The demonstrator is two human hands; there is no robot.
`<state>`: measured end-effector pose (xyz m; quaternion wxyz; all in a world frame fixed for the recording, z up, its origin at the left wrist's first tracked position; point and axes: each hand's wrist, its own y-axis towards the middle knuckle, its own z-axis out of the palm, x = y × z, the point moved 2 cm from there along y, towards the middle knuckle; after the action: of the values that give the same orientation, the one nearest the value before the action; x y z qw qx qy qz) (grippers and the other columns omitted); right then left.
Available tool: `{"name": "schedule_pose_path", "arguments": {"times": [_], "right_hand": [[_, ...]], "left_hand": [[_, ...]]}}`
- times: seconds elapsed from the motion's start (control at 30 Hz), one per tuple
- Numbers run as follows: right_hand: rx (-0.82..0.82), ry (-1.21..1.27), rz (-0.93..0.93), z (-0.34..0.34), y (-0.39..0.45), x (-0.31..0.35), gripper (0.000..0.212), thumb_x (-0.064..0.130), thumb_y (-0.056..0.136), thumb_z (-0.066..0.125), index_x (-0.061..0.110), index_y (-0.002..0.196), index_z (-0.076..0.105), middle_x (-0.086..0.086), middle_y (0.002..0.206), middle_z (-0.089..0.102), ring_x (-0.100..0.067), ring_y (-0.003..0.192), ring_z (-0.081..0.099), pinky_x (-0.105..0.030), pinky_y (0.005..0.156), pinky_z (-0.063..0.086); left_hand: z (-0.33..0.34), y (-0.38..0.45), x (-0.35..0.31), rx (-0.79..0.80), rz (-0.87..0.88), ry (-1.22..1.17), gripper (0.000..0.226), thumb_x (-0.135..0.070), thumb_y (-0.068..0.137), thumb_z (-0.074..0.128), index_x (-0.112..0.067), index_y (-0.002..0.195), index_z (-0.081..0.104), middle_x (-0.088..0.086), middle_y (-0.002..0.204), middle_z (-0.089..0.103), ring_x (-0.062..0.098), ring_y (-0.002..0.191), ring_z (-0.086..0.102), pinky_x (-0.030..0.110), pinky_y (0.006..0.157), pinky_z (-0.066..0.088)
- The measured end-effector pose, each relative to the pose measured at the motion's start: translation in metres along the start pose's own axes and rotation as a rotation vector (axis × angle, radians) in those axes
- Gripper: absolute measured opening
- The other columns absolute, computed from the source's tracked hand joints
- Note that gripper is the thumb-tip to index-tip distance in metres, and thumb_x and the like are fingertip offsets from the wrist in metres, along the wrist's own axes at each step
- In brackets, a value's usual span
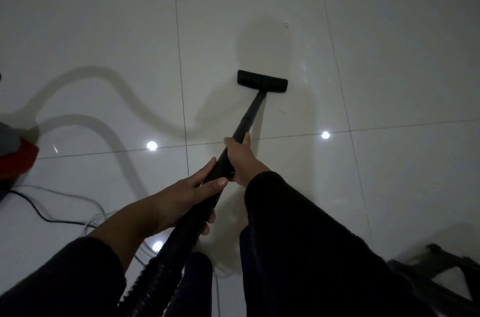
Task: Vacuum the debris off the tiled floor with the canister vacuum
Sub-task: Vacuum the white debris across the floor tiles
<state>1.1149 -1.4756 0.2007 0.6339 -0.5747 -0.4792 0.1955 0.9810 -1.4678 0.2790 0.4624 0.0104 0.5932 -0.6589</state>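
No brand or writing can be read. Nearest, the ribbed black hose [155,272] rises to the left hand [192,197], whose fingers and thumb curl round the wand [249,114] at its lower end. Just beyond, the right hand [240,158] grips the wand higher up. Farther out, the floor head [262,80] lies flat on the tiled floor [104,31]. Small white debris [286,24] lies beyond it. The red canister [15,158] sits at the left edge.
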Motion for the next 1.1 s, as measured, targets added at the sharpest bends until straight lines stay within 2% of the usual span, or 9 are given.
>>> {"name": "schedule_pose_path", "arguments": {"times": [0.23,0.37,0.47,0.53,0.63,0.73,0.8,0.93,1.1], "right_hand": [[0.009,0.017,0.001,-0.017,-0.014,-0.041,0.074,0.027,0.098,0.045,0.047,0.15,-0.003,0.002,0.094,0.048,-0.019,0.081,0.055,-0.038,0.069,0.049],[0.007,0.009,-0.001,-0.034,-0.021,-0.062,0.075,0.026,0.097,0.045,0.046,0.15,-0.004,0.0,0.099,0.051,-0.019,0.083,0.055,-0.037,0.065,0.048],[0.018,0.014,0.004,-0.051,-0.024,-0.078,0.075,0.026,0.097,0.044,0.046,0.149,-0.005,-0.001,0.099,0.05,-0.02,0.085,0.054,-0.039,0.068,0.048],[0.02,0.017,0.009,-0.062,-0.028,-0.089,0.075,0.026,0.097,0.044,0.046,0.149,-0.005,-0.001,0.097,0.05,-0.02,0.085,0.054,-0.039,0.069,0.049],[0.017,0.027,0.023,-0.078,-0.036,-0.104,0.074,0.026,0.097,0.044,0.046,0.149,-0.005,0.001,0.095,0.049,-0.018,0.083,0.053,-0.036,0.063,0.048],[0.027,0.041,0.036,-0.09,-0.043,-0.115,0.075,0.027,0.097,0.044,0.047,0.149,-0.005,0.001,0.097,0.05,-0.018,0.084,0.054,-0.035,0.061,0.046],[0.03,0.049,0.035,-0.099,-0.047,-0.12,0.075,0.027,0.097,0.044,0.047,0.149,-0.006,0.002,0.095,0.049,-0.018,0.084,0.054,-0.037,0.066,0.048],[0.032,0.08,0.041,-0.118,-0.056,-0.129,0.074,0.027,0.098,0.043,0.048,0.149,-0.006,0.001,0.094,0.05,-0.018,0.082,0.054,-0.04,0.074,0.05],[0.023,0.131,0.045,-0.148,-0.07,-0.132,0.073,0.027,0.099,0.043,0.048,0.149,-0.006,0.003,0.091,0.048,-0.016,0.08,0.052,-0.039,0.073,0.049]], "left_hand": [[0.026,-0.009,0.034,-0.01,-0.035,0.02,0.084,-0.05,0.074,0.052,-0.048,0.145,0.008,0.01,0.065,0.063,0.017,0.053,0.062,0.025,0.052,0.052],[0.045,-0.007,0.053,0.013,-0.042,-0.01,0.085,-0.051,0.074,0.057,-0.052,0.144,0.009,0.009,0.062,0.063,0.019,0.054,0.061,0.03,0.056,0.053],[0.063,-0.006,0.067,0.025,-0.051,-0.022,0.085,-0.062,0.074,0.061,-0.055,0.142,0.01,0.006,0.059,0.063,0.021,0.054,0.061,0.03,0.057,0.052],[0.077,-0.007,0.072,0.022,-0.049,0.002,0.097,-0.068,0.064,0.065,-0.055,0.142,0.009,0.007,0.06,0.064,0.02,0.054,0.062,0.027,0.056,0.052],[0.095,-0.012,0.079,0.034,-0.054,0.034,0.122,-0.077,0.04,0.071,-0.056,0.142,0.008,0.007,0.061,0.066,0.02,0.054,0.064,0.025,0.055,0.053],[0.111,-0.015,0.083,0.036,-0.064,0.033,0.128,-0.078,0.035,0.072,-0.055,0.142,0.008,0.006,0.059,0.066,0.019,0.053,0.064,0.025,0.054,0.053],[0.122,-0.017,0.082,0.043,-0.07,0.039,0.131,-0.077,0.032,0.073,-0.055,0.142,0.007,0.005,0.057,0.066,0.017,0.052,0.064,0.025,0.053,0.053],[0.142,-0.02,0.079,0.056,-0.088,0.08,0.13,-0.077,0.033,0.073,-0.055,0.143,0.007,0.004,0.057,0.066,0.017,0.053,0.064,0.025,0.053,0.054],[0.168,-0.022,0.071,0.083,-0.118,0.112,0.119,-0.073,0.043,0.073,-0.058,0.141,0.009,0.007,0.061,0.066,0.021,0.058,0.063,0.03,0.058,0.055]]}}
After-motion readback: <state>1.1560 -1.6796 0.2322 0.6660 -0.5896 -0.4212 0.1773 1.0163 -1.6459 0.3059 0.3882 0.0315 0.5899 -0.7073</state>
